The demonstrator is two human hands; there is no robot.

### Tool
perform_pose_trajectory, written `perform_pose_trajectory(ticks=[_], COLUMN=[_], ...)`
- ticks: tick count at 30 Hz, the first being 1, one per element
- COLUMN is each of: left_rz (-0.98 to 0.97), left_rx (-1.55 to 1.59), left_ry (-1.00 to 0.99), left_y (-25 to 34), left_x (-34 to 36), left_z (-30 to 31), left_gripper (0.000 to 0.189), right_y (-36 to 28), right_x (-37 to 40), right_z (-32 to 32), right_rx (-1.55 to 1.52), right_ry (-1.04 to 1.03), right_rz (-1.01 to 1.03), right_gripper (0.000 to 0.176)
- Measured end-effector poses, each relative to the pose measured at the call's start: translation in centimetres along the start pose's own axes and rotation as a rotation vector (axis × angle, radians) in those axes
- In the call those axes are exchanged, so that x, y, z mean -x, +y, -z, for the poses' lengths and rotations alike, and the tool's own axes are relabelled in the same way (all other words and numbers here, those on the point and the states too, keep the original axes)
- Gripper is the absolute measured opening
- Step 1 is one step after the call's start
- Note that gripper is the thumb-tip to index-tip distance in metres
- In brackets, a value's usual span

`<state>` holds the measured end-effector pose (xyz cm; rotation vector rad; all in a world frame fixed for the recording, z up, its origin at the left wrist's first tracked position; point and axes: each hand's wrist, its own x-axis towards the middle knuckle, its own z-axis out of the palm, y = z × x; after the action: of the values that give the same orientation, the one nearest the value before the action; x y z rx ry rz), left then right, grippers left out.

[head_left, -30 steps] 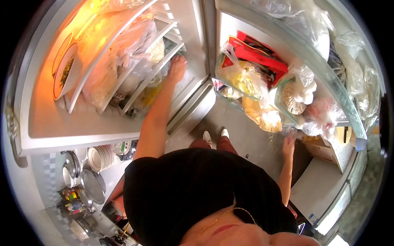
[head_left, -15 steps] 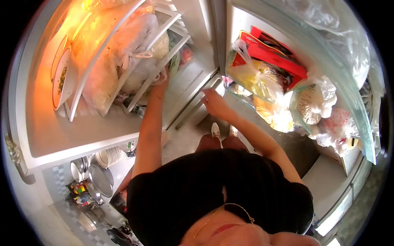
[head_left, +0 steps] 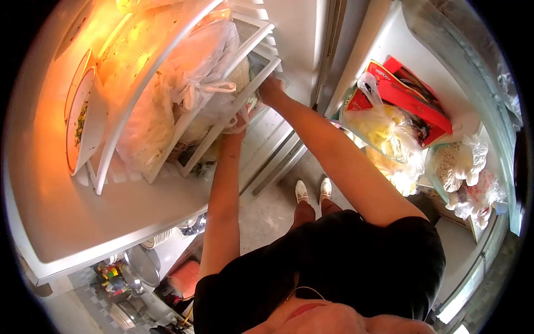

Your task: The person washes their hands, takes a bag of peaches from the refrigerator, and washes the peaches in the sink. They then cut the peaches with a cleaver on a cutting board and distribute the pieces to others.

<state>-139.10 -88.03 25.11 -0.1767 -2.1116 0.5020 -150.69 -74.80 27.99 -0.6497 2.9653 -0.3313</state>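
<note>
My left hand (head_left: 238,129) reaches into the lower part of an open fridge, under a white-edged shelf (head_left: 222,119). A clear plastic bag and the shelf edge hide its fingers. My right hand (head_left: 271,91) is inside too, by the right end of the same shelf, its fingers in shadow and partly out of sight. Whatever either hand may be touching is hidden. Just above the left hand hang tied clear plastic bags (head_left: 203,92) of food on the shelves.
A white bowl (head_left: 94,117) with chopped greens stands at the left on an upper shelf. The open fridge door holds a red packet (head_left: 425,100), a bag of yellow food (head_left: 389,133) and other bags (head_left: 478,192). Pans (head_left: 142,266) and stacked plates lie at lower left.
My right hand has moved from beside the door into the fridge, near the shelf end. My left arm stays reached in. The view has shifted, so the door contents appear farther right.
</note>
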Motion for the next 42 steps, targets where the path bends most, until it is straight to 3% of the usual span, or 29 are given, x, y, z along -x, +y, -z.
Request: perform_pose_trajectory(ticks=[3,6,7,11,12,13,14,15,16,17,19,20,22,26,28,30,38,40,42], left_rz=[0.025,0.031,0.032,-0.015,-0.009,0.164,0.337,0.339,0.090,-0.156,-0.066,-0.012,0.057,0.148,0.186,0.217,0.351,0.429,0.540], left_rx=[0.096,0.129,0.134,0.134,0.134,0.271,0.408,0.409,0.156,-0.095,0.075,0.150,0.249,0.378,0.425,0.462,0.547,0.573,0.612], left_ry=[-0.111,-0.115,-0.115,-0.033,-0.034,-0.273,-0.515,-0.512,-0.340,-0.165,-0.206,-0.247,-0.305,-0.369,-0.397,-0.420,-0.464,-0.474,-0.481], left_y=[-0.3,-0.4,-0.5,-1.0,-1.0,-1.2,-1.4,-2.0,-2.8,-3.0,-2.8,-2.6,-2.7,-3.0,-3.2,-3.3,-2.5,-1.0,1.7], left_x=[0.0,-0.4,-0.6,-0.7,-0.7,-0.6,-0.5,1.1,3.9,5.6,3.4,2.7,1.6,1.0,0.9,0.8,0.7,0.7,-0.3], left_z=[-0.3,-0.1,-0.1,-0.1,0.2,0.6,1.0,-0.6,-3.4,-5.0,-3.3,-2.4,-1.8,-1.2,-1.1,-1.0,0.4,1.4,3.5], left_gripper=[0.058,0.057,0.057,0.056,0.056,0.062,0.068,0.068,0.069,0.069,0.068,0.068,0.067,0.066,0.065,0.065,0.063,0.063,0.063], right_y=[0.4,1.2,1.1,1.1,0.8,0.6,0.5,0.4,0.4,0.1,-0.9,-0.8,-0.2,-0.6,0.3,1.0,3.7,3.4,3.0], right_x=[-1.3,-1.3,-0.9,-0.4,-0.2,0.0,0.6,1.1,1.9,3.7,7.3,7.1,6.0,12.1,16.0,18.9,21.4,22.2,22.6], right_z=[0.8,0.6,0.1,0.6,0.6,0.7,0.4,0.2,0.1,1.7,6.5,5.4,2.4,7.4,8.9,9.2,6.4,7.0,5.4], right_rx=[0.030,-0.130,-0.280,-0.587,-0.803,-1.023,-1.022,-1.240,-1.457,-1.454,-1.602,-1.598,-1.506,-1.295,-1.259,-1.216,-1.183,-0.999,-0.961], right_ry=[-0.130,-0.080,0.108,0.269,0.346,0.424,0.421,0.454,0.485,0.487,0.259,0.253,0.519,0.494,0.292,0.283,0.340,0.209,0.265], right_rz=[0.078,0.055,-0.048,-0.178,-0.199,-0.220,-0.220,-0.209,-0.197,-0.199,-0.281,-0.287,-0.178,-0.238,-0.217,-0.211,-0.087,-0.112,-0.030], right_gripper=[0.043,0.040,0.031,0.023,0.023,0.023,0.023,0.021,0.020,0.020,0.017,0.017,0.015,0.015,0.017,0.017,0.019,0.022,0.023])
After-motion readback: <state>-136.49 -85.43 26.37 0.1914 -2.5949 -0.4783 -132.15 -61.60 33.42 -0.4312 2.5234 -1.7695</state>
